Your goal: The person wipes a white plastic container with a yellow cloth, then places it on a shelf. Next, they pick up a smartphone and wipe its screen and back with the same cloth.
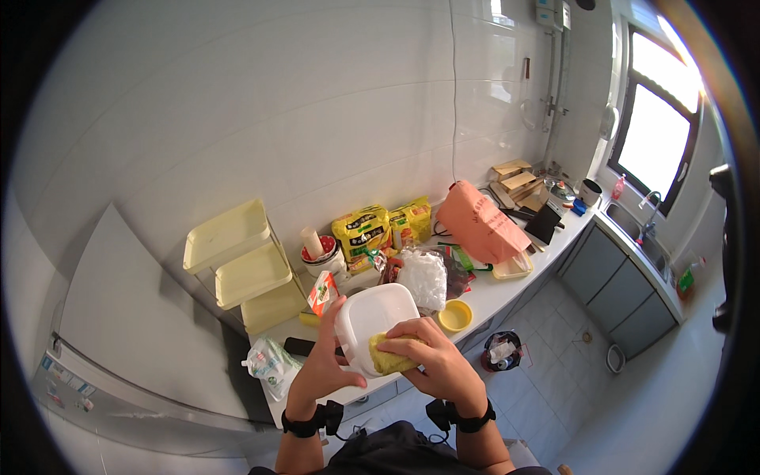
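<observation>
Above the counter's front edge, my left hand (323, 362) grips a white plastic food container (380, 306) by its left side, thumb under the near edge. The container is tilted. My right hand (433, 362) pinches a yellow-green cloth (389, 356) and presses it against the container's near right part. The fingers and the cloth cover that corner. Just right of the container, a round yellow plastic bowl (456, 316) sits on the counter. Behind it lies a crumpled clear plastic bag (423, 276). A white spouted refill pouch (272, 365) lies left of my left hand.
A three-tier cream rack (255, 279) stands on the counter's left, beside a fridge (148, 320). Yellow packages (362, 231) lean at the wall. An orange cover (484, 222) drapes something to the right. A rubbish bin (502, 351) stands on the floor; a sink (623, 219) is under the window.
</observation>
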A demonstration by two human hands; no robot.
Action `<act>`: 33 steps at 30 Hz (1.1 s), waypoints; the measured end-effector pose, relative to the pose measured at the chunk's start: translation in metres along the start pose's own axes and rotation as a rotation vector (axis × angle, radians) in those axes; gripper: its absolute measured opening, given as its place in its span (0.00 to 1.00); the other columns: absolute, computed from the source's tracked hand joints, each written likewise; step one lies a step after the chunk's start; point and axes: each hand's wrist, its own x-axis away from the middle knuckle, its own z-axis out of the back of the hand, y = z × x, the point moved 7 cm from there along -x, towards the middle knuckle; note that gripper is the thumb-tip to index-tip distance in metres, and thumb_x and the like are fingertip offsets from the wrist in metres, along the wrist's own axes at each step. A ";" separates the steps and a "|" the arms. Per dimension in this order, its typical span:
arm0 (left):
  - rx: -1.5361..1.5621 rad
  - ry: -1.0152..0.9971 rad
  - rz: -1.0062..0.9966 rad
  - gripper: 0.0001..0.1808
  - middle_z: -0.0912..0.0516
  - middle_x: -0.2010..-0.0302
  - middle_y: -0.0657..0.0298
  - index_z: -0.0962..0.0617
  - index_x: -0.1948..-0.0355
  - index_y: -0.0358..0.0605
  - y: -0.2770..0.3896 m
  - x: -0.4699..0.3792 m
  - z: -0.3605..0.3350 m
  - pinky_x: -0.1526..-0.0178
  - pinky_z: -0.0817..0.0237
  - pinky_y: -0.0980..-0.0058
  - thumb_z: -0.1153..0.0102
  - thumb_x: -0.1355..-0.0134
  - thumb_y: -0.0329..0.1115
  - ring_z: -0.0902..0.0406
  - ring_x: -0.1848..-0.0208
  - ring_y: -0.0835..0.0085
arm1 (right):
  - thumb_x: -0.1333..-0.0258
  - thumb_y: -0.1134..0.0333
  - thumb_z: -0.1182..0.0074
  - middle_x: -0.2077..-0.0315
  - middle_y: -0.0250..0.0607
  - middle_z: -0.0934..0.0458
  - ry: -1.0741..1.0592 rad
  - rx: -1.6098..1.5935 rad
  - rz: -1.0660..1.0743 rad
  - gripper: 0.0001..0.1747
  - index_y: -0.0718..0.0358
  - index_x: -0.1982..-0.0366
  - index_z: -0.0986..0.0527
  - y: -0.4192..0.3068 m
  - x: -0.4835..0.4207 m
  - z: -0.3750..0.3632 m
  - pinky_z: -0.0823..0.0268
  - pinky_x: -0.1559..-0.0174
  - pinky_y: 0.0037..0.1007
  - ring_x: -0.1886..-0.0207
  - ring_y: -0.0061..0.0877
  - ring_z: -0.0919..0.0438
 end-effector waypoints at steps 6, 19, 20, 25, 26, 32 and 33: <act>-0.436 0.109 -0.220 0.88 0.44 0.21 0.46 0.58 0.17 0.37 0.005 -0.010 -0.019 0.23 0.39 0.49 0.06 0.68 0.50 0.45 0.19 0.47 | 0.58 0.84 0.34 0.48 0.40 0.21 0.044 0.027 -0.011 0.34 0.54 0.45 0.16 0.004 0.002 -0.002 0.25 0.41 0.41 0.45 0.43 0.22; -0.704 0.096 -0.317 0.78 0.35 0.28 0.41 0.47 0.22 0.30 0.031 -0.006 -0.032 0.26 0.37 0.51 0.08 0.67 0.46 0.35 0.26 0.41 | 0.56 0.81 0.34 0.49 0.38 0.21 0.061 0.052 0.032 0.32 0.54 0.44 0.17 -0.004 0.001 -0.004 0.24 0.42 0.42 0.45 0.43 0.21; -0.716 0.113 -0.332 0.77 0.34 0.29 0.41 0.46 0.22 0.30 0.032 -0.005 -0.032 0.27 0.37 0.51 0.08 0.67 0.46 0.35 0.26 0.41 | 0.56 0.81 0.34 0.49 0.38 0.21 0.065 0.067 0.041 0.32 0.54 0.44 0.17 -0.005 0.001 -0.004 0.24 0.42 0.42 0.45 0.43 0.21; -0.686 0.116 -0.348 0.75 0.35 0.28 0.38 0.44 0.24 0.30 0.032 -0.005 -0.033 0.26 0.38 0.50 0.09 0.66 0.46 0.35 0.26 0.39 | 0.56 0.81 0.33 0.48 0.39 0.20 0.086 0.071 0.027 0.32 0.55 0.44 0.18 -0.005 0.001 -0.007 0.25 0.41 0.43 0.44 0.43 0.22; -0.707 0.127 -0.358 0.74 0.35 0.27 0.38 0.44 0.24 0.30 0.032 -0.004 -0.034 0.25 0.38 0.50 0.09 0.66 0.47 0.35 0.25 0.39 | 0.56 0.81 0.33 0.48 0.39 0.20 0.097 0.088 0.020 0.32 0.56 0.45 0.18 -0.005 0.001 -0.007 0.25 0.41 0.43 0.44 0.44 0.22; -0.748 0.133 -0.368 0.72 0.37 0.26 0.36 0.43 0.24 0.31 0.032 0.000 -0.035 0.24 0.40 0.50 0.10 0.64 0.45 0.37 0.23 0.37 | 0.56 0.80 0.30 0.48 0.42 0.19 0.154 0.107 -0.013 0.31 0.57 0.46 0.17 -0.005 0.004 -0.008 0.26 0.41 0.42 0.45 0.44 0.21; -0.751 0.132 -0.385 0.72 0.37 0.26 0.36 0.43 0.24 0.31 0.034 0.001 -0.036 0.24 0.40 0.50 0.10 0.64 0.45 0.37 0.23 0.37 | 0.56 0.80 0.30 0.48 0.42 0.19 0.172 0.111 -0.013 0.30 0.58 0.46 0.17 -0.005 0.004 -0.007 0.26 0.41 0.42 0.45 0.44 0.21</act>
